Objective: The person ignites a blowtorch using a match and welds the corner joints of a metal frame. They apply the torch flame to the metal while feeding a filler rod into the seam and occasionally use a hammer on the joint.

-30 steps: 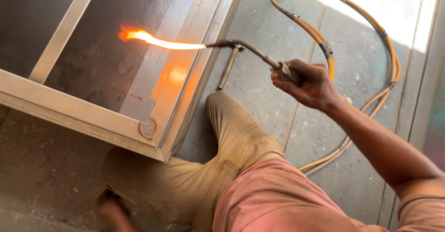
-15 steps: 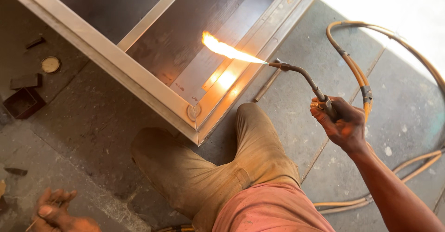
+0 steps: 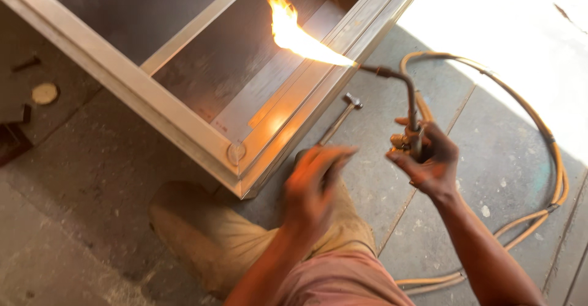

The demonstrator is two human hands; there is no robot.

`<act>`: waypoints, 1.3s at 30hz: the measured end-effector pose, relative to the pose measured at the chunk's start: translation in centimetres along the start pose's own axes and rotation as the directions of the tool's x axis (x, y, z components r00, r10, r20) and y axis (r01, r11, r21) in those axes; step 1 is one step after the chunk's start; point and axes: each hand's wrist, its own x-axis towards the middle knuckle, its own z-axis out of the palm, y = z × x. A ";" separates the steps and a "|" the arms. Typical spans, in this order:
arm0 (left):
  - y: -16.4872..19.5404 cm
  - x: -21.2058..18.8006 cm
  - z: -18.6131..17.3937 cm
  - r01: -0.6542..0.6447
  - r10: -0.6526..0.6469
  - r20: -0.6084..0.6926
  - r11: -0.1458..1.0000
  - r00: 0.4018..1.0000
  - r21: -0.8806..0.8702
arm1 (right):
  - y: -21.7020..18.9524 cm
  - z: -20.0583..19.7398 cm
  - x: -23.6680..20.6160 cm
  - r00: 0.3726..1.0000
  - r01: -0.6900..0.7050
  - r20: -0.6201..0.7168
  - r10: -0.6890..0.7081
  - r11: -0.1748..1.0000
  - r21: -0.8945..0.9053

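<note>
My right hand [image 3: 429, 159] grips the torch [image 3: 401, 92], its flame [image 3: 294, 30] over the metal frame [image 3: 153, 92] rail edge. My left hand [image 3: 315, 186] is blurred, fingers loosely open, empty. Bare floor [image 3: 92, 171] lies left of it.

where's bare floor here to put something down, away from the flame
Bare floor shows left of the knee, below the metal frame, and right of the right hand, inside the hose loop. Crowded: between the left hand, torch and frame corner, where a hammer lies.
</note>
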 end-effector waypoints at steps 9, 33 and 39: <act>-3.4 7.3 7.3 0.371 -0.218 0.338 0.782 0.916 -0.501 | -0.2 -2.0 1.4 0.990 0.090 0.120 -0.074 0.987 -0.131; -5.1 8.0 10.0 0.335 -0.169 0.304 0.676 0.937 -0.657 | 1.1 -2.6 3.1 0.979 0.127 0.161 -0.126 0.992 0.006; -4.5 8.2 9.0 0.373 -0.233 0.302 0.718 0.924 -0.588 | 1.4 -2.9 4.4 0.951 0.246 0.222 -0.216 0.962 -0.121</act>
